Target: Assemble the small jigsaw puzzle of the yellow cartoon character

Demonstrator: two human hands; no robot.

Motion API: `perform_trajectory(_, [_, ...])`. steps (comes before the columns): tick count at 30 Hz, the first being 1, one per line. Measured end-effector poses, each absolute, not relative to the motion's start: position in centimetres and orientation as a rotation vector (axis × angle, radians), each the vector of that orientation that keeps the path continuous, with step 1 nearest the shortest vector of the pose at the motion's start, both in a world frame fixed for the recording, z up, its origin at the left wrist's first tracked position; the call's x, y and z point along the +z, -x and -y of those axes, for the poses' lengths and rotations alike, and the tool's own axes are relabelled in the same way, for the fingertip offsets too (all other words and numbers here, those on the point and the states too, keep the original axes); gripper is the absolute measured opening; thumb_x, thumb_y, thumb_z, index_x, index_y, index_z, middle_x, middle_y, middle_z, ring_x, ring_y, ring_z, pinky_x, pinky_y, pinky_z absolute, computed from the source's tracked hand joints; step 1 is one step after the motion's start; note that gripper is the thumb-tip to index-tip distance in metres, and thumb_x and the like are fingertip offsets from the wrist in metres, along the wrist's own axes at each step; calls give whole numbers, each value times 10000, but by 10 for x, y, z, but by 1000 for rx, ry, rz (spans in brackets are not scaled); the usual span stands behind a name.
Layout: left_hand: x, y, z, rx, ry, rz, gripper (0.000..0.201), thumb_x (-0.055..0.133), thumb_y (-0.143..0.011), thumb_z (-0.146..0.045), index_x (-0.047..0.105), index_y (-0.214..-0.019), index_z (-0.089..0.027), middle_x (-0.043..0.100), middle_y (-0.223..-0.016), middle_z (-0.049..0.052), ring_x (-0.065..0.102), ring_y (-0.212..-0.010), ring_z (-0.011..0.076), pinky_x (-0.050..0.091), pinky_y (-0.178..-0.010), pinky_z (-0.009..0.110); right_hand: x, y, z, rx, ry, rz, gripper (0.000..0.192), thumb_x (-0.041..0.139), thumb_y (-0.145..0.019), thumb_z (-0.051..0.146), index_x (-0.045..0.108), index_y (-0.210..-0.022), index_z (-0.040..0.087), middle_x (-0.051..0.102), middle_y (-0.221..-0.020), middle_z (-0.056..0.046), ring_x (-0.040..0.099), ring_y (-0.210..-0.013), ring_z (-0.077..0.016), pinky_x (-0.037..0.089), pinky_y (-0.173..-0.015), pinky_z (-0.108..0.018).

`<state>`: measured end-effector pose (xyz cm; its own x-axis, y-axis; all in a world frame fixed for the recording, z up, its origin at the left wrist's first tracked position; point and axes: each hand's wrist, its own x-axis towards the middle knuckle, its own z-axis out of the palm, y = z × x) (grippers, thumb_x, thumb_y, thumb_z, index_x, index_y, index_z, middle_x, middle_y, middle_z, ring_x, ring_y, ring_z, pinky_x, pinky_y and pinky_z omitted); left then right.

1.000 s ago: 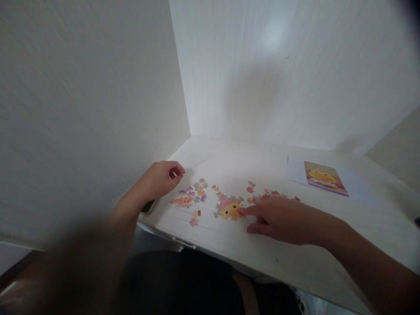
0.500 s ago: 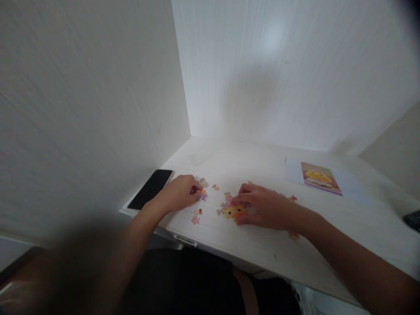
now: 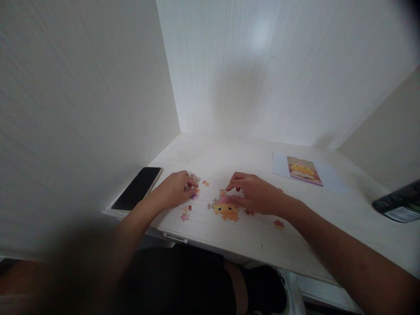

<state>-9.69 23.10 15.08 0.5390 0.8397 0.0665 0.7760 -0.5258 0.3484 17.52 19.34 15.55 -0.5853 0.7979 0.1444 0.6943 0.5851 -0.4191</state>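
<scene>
On the white desk [image 3: 249, 236] lies a partly joined jigsaw cluster [image 3: 225, 209], yellow, orange and pink. My right hand [image 3: 254, 194] rests just right of it, thumb and forefinger pinched near its upper edge; whether a piece is between them I cannot tell. My left hand [image 3: 175, 190] lies over the loose pieces [image 3: 193, 188] to the left, fingertips curled onto them. A few stray pieces [image 3: 184, 214] lie in front of it, and one more piece [image 3: 278, 224] sits by my right wrist.
A dark phone [image 3: 137, 194] lies at the desk's left edge by the side wall. A reference picture on a white sheet [image 3: 303, 169] sits at the back right. A dark device [image 3: 398, 202] is at the far right. White walls enclose the desk at left and back.
My left hand moved right from the phone onto the loose pieces. My right hand slid left and its fingers came together at the cluster's top. The camera view shifted right.
</scene>
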Motion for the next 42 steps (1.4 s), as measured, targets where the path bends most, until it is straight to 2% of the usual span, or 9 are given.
perform_trajectory(12, [152,88,-226,388,-2475,-1156,150,591,-789,-212,676,-905,-171,669,-858,47,592,-747,159,440,-699,282,148,-180,-199,433,1187,2510,245,568,-905,310,724,-1018,158,664,-986,-91,606,-802,-152,462,-736,-282])
perform_trajectory(16, [155,89,-226,485,-2388,-1076,145,584,-825,-261,686,-874,-170,676,-817,39,583,-712,140,446,-673,270,150,-180,-201,495,1214,2499,211,587,-886,271,738,-991,168,680,-947,-82,596,-758,-141,453,-700,-271])
perform_trajectory(21, [161,93,-224,575,-2228,-1077,250,613,-846,-369,719,-974,-183,654,-719,13,542,-625,116,424,-577,236,147,-182,-203,542,1233,2483,202,619,-863,285,749,-983,187,695,-927,-70,603,-768,-141,454,-722,-274])
perform_trajectory(23, [165,97,-223,685,-2127,-1066,286,635,-845,-398,722,-1009,-180,659,-731,16,551,-635,118,441,-583,240,146,-183,-203,527,1225,2471,205,612,-865,276,747,-988,182,692,-923,-72,605,-753,-136,455,-709,-269])
perform_trajectory(27, [175,106,-222,1120,-1871,-1119,310,710,-807,-396,724,-1027,-178,709,-888,45,611,-769,137,506,-738,279,147,-182,-202,486,1203,2429,196,609,-863,266,744,-973,176,686,-902,-70,604,-741,-137,459,-694,-273])
perform_trajectory(30, [179,111,-223,1325,-1738,-1145,312,715,-808,-394,716,-1048,-195,693,-817,24,609,-744,129,518,-755,285,148,-181,-201,512,1174,2381,195,610,-866,293,743,-948,177,692,-873,-62,607,-738,-137,466,-699,-281])
perform_trajectory(33, [179,108,-222,1341,-1702,-1059,321,730,-791,-391,710,-1041,-191,691,-819,26,613,-734,131,527,-736,289,149,-177,-199,665,1176,2245,245,611,-870,367,737,-954,174,706,-838,-53,613,-717,-136,470,-673,-282])
perform_trajectory(38, [175,73,-200,1128,-1917,-920,269,699,-833,-329,711,-1053,-175,697,-875,39,615,-764,126,514,-709,257,154,-168,-192,1217,1028,1847,380,674,-815,469,695,-1032,156,725,-878,-66,642,-747,-146,502,-680,-291])
perform_trajectory(42, [166,41,-180,1069,-2074,-916,228,661,-863,-297,698,-1050,-171,694,-808,22,614,-712,114,506,-687,246,158,-169,-189,1392,901,1747,305,727,-781,432,692,-911,159,703,-740,-32,620,-654,-125,488,-627,-271])
